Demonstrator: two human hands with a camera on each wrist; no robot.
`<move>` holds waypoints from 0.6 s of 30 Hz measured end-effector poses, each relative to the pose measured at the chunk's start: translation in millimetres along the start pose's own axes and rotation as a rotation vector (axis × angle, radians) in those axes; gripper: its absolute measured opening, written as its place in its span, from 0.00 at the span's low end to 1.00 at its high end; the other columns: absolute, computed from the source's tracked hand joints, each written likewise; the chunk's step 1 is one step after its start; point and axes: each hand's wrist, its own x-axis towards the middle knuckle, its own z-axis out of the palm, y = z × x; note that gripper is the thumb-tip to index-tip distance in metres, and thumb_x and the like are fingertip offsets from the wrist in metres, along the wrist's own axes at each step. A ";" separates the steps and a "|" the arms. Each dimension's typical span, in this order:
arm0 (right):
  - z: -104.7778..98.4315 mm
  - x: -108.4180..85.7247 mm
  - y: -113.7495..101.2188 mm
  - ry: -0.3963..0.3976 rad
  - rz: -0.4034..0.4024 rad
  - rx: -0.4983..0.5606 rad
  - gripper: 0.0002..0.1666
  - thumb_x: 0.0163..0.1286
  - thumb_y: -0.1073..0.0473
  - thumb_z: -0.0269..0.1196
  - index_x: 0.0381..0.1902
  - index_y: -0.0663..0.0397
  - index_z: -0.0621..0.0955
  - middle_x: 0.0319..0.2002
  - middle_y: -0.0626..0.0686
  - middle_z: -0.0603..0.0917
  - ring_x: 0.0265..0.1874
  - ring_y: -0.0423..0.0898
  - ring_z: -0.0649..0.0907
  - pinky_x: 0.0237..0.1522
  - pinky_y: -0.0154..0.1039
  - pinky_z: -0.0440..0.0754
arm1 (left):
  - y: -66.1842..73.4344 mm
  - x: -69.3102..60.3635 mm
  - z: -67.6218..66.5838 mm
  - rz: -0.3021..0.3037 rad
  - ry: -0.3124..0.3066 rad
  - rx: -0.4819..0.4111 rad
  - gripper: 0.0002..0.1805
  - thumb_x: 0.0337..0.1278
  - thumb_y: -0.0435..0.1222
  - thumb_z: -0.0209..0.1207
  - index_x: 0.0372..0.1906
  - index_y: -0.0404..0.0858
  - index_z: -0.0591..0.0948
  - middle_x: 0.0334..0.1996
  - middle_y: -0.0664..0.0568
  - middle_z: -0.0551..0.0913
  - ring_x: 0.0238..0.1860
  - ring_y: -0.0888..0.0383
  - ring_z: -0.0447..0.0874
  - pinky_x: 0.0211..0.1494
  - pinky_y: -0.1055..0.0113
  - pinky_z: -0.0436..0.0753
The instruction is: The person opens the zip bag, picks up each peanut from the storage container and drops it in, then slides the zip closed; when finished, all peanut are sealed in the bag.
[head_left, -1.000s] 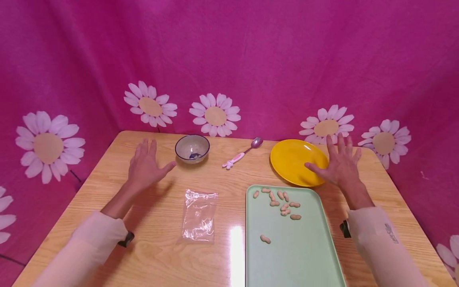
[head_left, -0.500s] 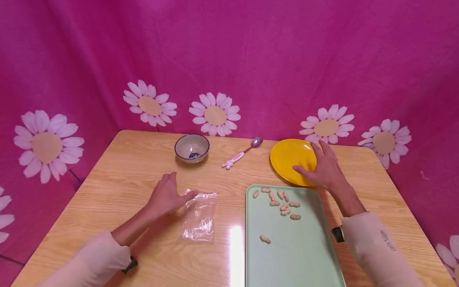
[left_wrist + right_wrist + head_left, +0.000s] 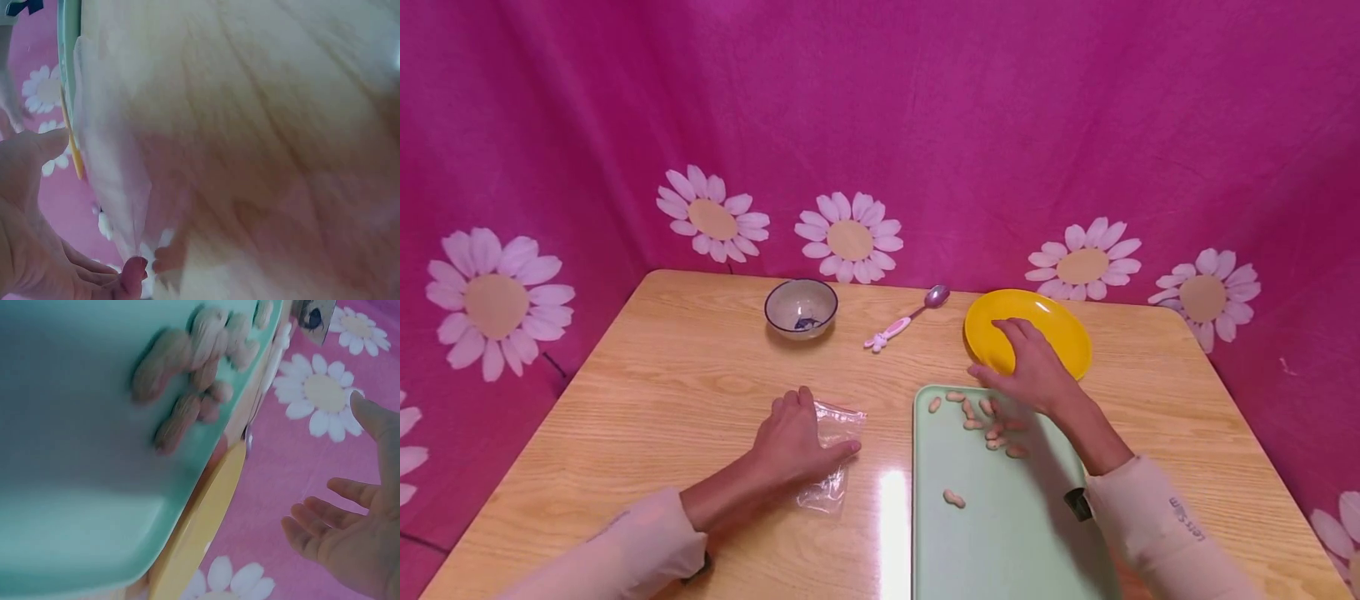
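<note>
My left hand (image 3: 793, 442) reaches over a clear zip bag (image 3: 842, 423) lying on the table and covers its left part. Thumb and fingers are spread apart; the fingertips (image 3: 133, 275) seem to touch the bag in the left wrist view. My right hand (image 3: 1037, 371) hovers above the back edge of a pale green tray (image 3: 985, 550), in front of a yellow plate (image 3: 1067, 325). Nothing is in that hand, and its fingers are loosely bent in the right wrist view. Several unshelled peanuts (image 3: 162, 365) lie at the tray's back end; one peanut (image 3: 954, 498) lies apart.
Toward the back left of the wooden table (image 3: 662, 358) stands a small blue-rimmed bowl (image 3: 801, 310). A spoon (image 3: 891, 332) with a pink rabbit handle lies between bowl and plate. A pink flowered curtain (image 3: 925, 150) hangs behind and at the sides.
My left hand has come forward and right onto the bag, which has shifted and turned slightly to the right. My right hand has moved left and nearer, from the plate toward the tray.
</note>
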 end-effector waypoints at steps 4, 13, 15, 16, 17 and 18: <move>4.2 -0.5 -12.7 -0.061 0.037 0.003 0.49 0.57 0.40 0.66 0.68 0.57 0.62 0.67 0.63 0.64 0.64 0.61 0.65 0.63 0.60 0.68 | 3.9 -1.4 6.5 0.027 -0.015 0.029 0.66 0.33 0.70 0.62 0.70 0.27 0.56 0.63 0.33 0.65 0.63 0.40 0.63 0.61 0.43 0.70; 11.1 -2.2 -29.0 -0.117 0.046 0.058 0.49 0.56 0.36 0.65 0.69 0.53 0.63 0.67 0.59 0.64 0.65 0.58 0.66 0.61 0.58 0.71 | 5.0 -1.7 9.1 0.164 0.056 0.098 0.56 0.37 0.57 0.67 0.68 0.27 0.59 0.61 0.36 0.68 0.61 0.42 0.65 0.57 0.46 0.72; 13.9 -3.2 -32.2 -0.125 0.039 0.088 0.48 0.57 0.37 0.65 0.69 0.52 0.63 0.67 0.58 0.65 0.64 0.56 0.68 0.61 0.57 0.72 | 3.8 0.4 8.2 0.189 0.055 0.093 0.55 0.40 0.56 0.66 0.69 0.29 0.58 0.63 0.38 0.66 0.62 0.44 0.64 0.60 0.47 0.71; 15.5 -3.8 -33.9 -0.129 0.036 0.108 0.48 0.57 0.37 0.66 0.69 0.52 0.63 0.66 0.58 0.66 0.63 0.56 0.69 0.61 0.57 0.72 | 3.1 1.9 7.7 0.203 0.057 0.092 0.54 0.41 0.55 0.66 0.70 0.29 0.58 0.64 0.38 0.66 0.63 0.44 0.63 0.61 0.48 0.70; 17.3 -4.4 -35.3 -0.134 0.031 0.123 0.47 0.57 0.37 0.66 0.68 0.52 0.64 0.66 0.57 0.67 0.63 0.56 0.69 0.60 0.56 0.73 | 2.5 3.2 7.1 0.217 0.060 0.086 0.54 0.42 0.55 0.66 0.70 0.30 0.57 0.64 0.39 0.66 0.63 0.45 0.64 0.62 0.48 0.70; 19.3 -5.0 -36.7 -0.138 0.022 0.142 0.47 0.57 0.38 0.66 0.68 0.52 0.64 0.66 0.58 0.68 0.62 0.56 0.70 0.60 0.56 0.73 | 1.9 4.4 6.3 0.228 0.062 0.079 0.53 0.42 0.55 0.65 0.70 0.31 0.57 0.65 0.40 0.65 0.63 0.46 0.63 0.64 0.49 0.69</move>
